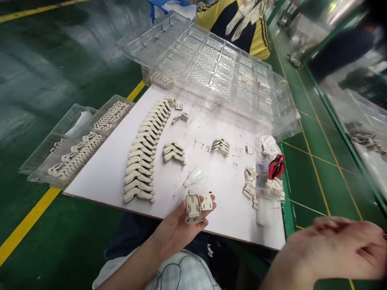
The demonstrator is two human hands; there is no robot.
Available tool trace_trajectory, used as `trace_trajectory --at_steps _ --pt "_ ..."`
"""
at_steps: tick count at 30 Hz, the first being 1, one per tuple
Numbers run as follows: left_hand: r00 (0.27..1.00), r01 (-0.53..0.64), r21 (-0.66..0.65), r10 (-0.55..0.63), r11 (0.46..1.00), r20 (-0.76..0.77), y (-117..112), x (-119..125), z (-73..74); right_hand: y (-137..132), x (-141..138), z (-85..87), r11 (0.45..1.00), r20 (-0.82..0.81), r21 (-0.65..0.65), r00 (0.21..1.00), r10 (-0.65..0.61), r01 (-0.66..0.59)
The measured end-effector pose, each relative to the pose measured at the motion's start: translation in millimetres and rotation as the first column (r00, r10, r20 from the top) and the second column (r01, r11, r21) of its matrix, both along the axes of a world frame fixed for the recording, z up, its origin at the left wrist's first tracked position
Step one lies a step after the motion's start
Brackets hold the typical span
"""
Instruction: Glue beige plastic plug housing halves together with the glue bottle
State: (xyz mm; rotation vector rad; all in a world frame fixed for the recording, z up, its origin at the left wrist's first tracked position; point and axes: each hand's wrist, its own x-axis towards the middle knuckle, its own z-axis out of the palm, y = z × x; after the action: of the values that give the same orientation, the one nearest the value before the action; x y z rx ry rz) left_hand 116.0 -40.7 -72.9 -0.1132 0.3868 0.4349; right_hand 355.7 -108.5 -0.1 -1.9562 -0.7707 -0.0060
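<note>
My left hand (178,229) is palm up above the table's front edge, with its fingers curled around beige moulded plastic parts. The larger plastic part (192,207) has a rounded end and slots, and rests against the thumb. A smaller flat plastic part (207,202) lies on the fingers beside it. My right hand (335,245) is off the table's right side, smeared by motion, its fingers closed. A thin rod (308,207) runs from it back toward the table. Just beyond my left hand lies a clear dropper-like bottle (193,177) with a narrow tip.
A long curved row of beige parts (145,153) lines the white tabletop (208,165). Two small stacks (174,153) and loose pieces (250,189) lie around. Clear compartment trays (208,60) stand behind, filled trays (78,141) left. Red-and-black coil (276,166) sits right. A person (232,24) is opposite.
</note>
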Motion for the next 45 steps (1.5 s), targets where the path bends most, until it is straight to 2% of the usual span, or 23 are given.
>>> trace_trajectory --at_steps 5,9,11,17,21,29,32,34,36,38,41,45 --pt "1.0 -0.001 -0.01 0.001 1.0 0.01 -1 1 -0.6 22 -50 -21.1 0.983 -0.196 0.178 0.978 0.072 -0.037" --pt "1.0 -0.002 -0.007 0.002 1.0 0.017 -1 2 -2.4 38 -77 -37.2 0.909 -0.324 0.413 0.941 0.1 0.046" --pt "1.0 -0.003 -0.003 0.003 1.0 0.006 -1 2 -2.1 41 -82 -40.7 0.881 -0.363 0.468 0.924 0.119 0.071" --pt "1.0 -0.006 0.018 0.006 1.0 0.019 0 1 1.1 36 -83 -39.2 0.877 -0.423 0.474 0.894 0.148 0.079" --pt "0.999 -0.01 0.03 0.008 0.999 0.039 0 2 0.8 32 -85 -39.0 0.889 -0.436 0.456 0.88 0.189 0.034" --pt "0.999 -0.017 0.039 0.015 0.999 0.038 0 0 -3.2 29 -78 -38.4 0.887 -0.461 0.448 0.878 0.125 0.109" --pt "1.0 -0.008 0.039 0.008 0.999 0.0 1 -1 -3.2 22 -58 -31.9 0.84 -0.403 0.502 0.915 0.017 0.206" --pt "0.999 -0.002 0.042 0.004 0.999 -0.037 1 -1 -2.4 14 -37 -26.2 0.786 -0.244 0.553 0.956 -0.164 0.275" --pt "0.997 0.004 0.054 0.0 0.999 -0.079 1 -1 -1.6 5 -13 -21.1 0.744 -0.04 0.587 0.929 -0.367 0.319" --pt "0.994 0.015 0.067 -0.007 0.998 -0.113 1 -1 -1.3 -4 8 -18.4 0.721 0.111 0.595 0.853 -0.511 0.354" --pt "0.99 0.036 0.082 -0.024 0.996 -0.141 1 -1 -2.5 -13 30 -21.3 0.718 0.214 0.58 0.779 -0.589 0.384" --pt "0.987 0.071 0.13 -0.051 0.989 -0.152 -2 -2 -6.1 -13 45 -32.7 0.757 0.228 0.516 0.788 -0.572 0.4"
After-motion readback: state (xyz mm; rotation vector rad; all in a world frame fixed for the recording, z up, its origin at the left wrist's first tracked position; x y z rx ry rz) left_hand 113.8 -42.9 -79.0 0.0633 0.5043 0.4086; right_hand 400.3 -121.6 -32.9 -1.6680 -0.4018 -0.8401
